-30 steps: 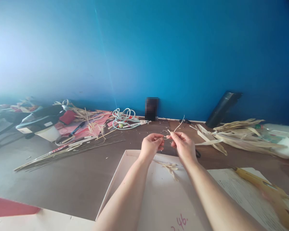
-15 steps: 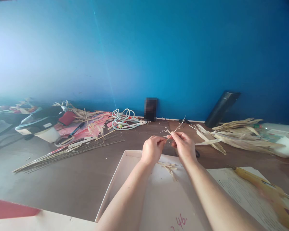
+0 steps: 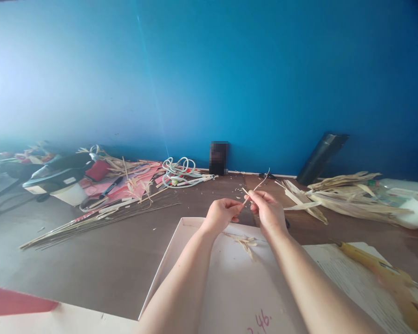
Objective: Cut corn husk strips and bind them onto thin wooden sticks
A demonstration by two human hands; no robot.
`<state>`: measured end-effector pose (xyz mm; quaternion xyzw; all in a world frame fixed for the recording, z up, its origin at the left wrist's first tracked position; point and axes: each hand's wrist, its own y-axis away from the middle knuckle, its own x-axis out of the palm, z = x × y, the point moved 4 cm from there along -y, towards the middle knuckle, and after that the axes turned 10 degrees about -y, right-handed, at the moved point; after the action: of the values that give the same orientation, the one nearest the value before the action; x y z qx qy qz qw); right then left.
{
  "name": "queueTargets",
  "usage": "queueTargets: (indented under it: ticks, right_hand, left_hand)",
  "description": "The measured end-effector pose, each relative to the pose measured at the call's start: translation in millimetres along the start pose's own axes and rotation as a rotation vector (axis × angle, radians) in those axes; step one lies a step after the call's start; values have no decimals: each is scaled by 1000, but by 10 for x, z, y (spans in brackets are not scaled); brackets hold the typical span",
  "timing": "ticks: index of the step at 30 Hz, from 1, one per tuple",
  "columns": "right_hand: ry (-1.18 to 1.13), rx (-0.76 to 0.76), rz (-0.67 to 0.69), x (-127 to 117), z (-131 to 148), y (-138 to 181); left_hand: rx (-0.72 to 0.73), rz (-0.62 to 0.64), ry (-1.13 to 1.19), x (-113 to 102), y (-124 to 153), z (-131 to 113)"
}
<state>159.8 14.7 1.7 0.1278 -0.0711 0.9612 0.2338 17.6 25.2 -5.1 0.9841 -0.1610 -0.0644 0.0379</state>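
Note:
Over the far edge of a shallow white box lid (image 3: 164, 260), my left hand (image 3: 222, 213) pinches the lower end of a thin, pale husk strip (image 3: 245, 201). My right hand (image 3: 267, 208) is closed on the same strip, thumb against the fingers, a little higher up. A short straight end pokes out above the right thumb, and a thin curved tail rises behind the hand. Whether the strip is wrapped round a thin stick cannot be made out. Inside the lid, below my hands, lie several frayed husk pieces (image 3: 245, 241).
Right of the lid, a yellow glue gun (image 3: 379, 264) lies on printed paper (image 3: 329, 264). Behind it are dried corn husks (image 3: 351, 197) and a leaning black cylinder (image 3: 320, 157). At left lie thin sticks (image 3: 101, 218), pink paper (image 3: 139, 176) and a coiled pale cord (image 3: 179, 171).
My left hand has turned slightly and dropped a little, its fingers lower on the strip. The right hand stays nearly in place, and the strip's tail has shifted slightly right.

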Motion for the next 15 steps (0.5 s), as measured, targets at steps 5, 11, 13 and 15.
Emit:
queueTargets:
  ticks: [5,11,13,15]
  right_hand:
    - [-79,80,7,-9,-43,-23]
    - [-44,56,15,-20,-68,-27]
    - [5,20,30,-13,-63,-22]
    - [46,-5,54,1,-57,-13]
  left_hand:
    - [-14,30,10,5,30,-41]
    - [-24,-45,-110,-32,-34,60]
    - [-21,-58,-138,-44,-45,86]
    - [-14,-66,-149,-52,-49,97]
